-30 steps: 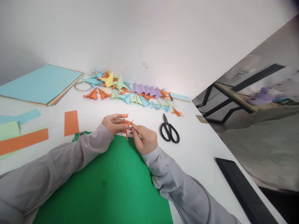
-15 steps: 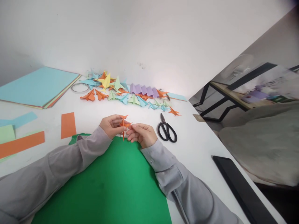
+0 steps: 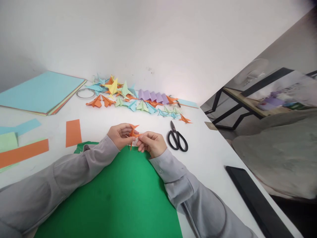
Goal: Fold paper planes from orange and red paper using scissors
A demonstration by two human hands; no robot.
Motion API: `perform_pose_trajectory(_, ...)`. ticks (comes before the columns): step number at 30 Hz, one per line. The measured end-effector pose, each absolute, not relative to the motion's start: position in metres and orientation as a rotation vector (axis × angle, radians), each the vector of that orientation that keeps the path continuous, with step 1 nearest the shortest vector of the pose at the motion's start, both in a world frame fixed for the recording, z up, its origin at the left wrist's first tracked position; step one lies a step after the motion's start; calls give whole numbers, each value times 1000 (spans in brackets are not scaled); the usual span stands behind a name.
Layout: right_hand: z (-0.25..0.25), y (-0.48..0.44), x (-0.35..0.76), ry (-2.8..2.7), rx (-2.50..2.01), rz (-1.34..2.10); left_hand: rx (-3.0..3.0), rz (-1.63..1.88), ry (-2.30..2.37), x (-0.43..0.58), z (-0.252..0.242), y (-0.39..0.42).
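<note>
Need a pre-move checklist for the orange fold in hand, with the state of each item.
1. Two-handed grip: left hand and right hand both pinch the orange folded paper: ok.
2. Crease state: fingers hide most of the piece: cannot tell.
3. Surface under the hands: green sheet lies flat, with nothing on it but the forearms: ok.
4. Scissors: on the table to the right of the right hand, apart from it, blades shut: ok.
5. Pile of folded figures: by the far wall, apart from both hands: ok.
</note>
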State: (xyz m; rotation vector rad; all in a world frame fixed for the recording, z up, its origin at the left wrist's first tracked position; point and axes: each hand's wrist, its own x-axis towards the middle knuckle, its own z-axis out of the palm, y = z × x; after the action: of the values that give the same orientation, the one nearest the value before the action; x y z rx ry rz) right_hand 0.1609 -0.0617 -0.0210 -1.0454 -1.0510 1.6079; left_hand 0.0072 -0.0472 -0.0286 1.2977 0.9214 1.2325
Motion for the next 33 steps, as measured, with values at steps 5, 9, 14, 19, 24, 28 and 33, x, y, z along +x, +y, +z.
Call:
perform_pose_trajectory(5,-24,-57,163,-1032,-1057,1619,1265,1262,919,9,-23,-53)
perform_pose_trajectory(9,-26,-56,164,-1012,-1054,1627,1247,1263,912,9,-22,-54)
perform_pose_trajectory(14,-26,-55,165,-992,-1047,1655,1254,1239,895,9,-24,-51)
perform_pose_trajectory(19,-24,-55,165,-976,-1031,1704,1244,1286,916,10,-22,-55)
perform_pose_trajectory(24,-23,-54,166,-947,-1035,1711,1236,1311,923,11,-22,-56)
perform_pose_trajectory(28,-23,-53,166,-907,-1050,1738,1253,1307,913,10,-25,-53)
perform_pose_trajectory(33,-20,-53,166,-858,-1032,1736,1237,1325,946,10,-25,-52)
